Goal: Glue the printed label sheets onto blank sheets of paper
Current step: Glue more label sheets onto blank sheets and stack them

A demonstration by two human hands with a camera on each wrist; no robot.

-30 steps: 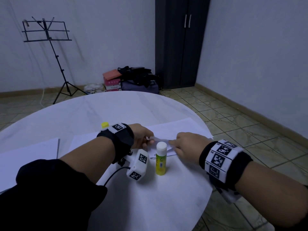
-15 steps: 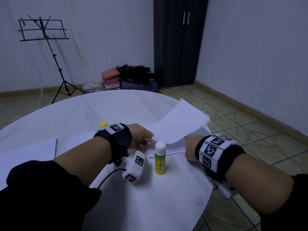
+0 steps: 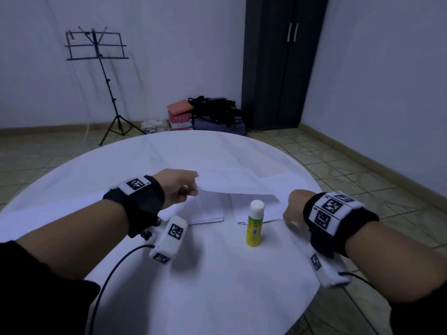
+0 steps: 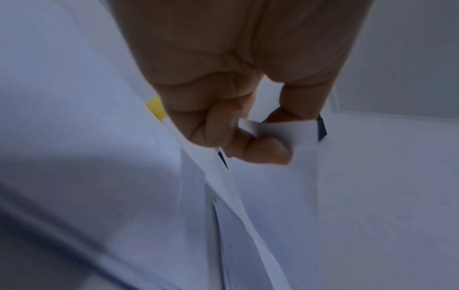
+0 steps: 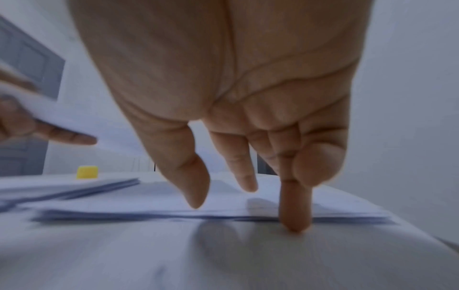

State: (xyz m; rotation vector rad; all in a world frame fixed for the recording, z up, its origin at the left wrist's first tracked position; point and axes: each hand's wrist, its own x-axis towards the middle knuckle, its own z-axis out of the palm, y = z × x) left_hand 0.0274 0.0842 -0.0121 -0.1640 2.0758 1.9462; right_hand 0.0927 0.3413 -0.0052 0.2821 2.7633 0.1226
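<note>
A left hand [image 3: 177,186] pinches a paper sheet [image 3: 232,183] above a table [image 3: 217,286], while the right hand [image 5: 248,117], fingers loosely spread, touches a paper stack [image 5: 174,208] beside a glue stick [image 3: 254,223].

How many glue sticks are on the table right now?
2. One glue stick stands upright between the hands. A second one's yellow end shows behind the far paper stack; its body is hidden.
</note>
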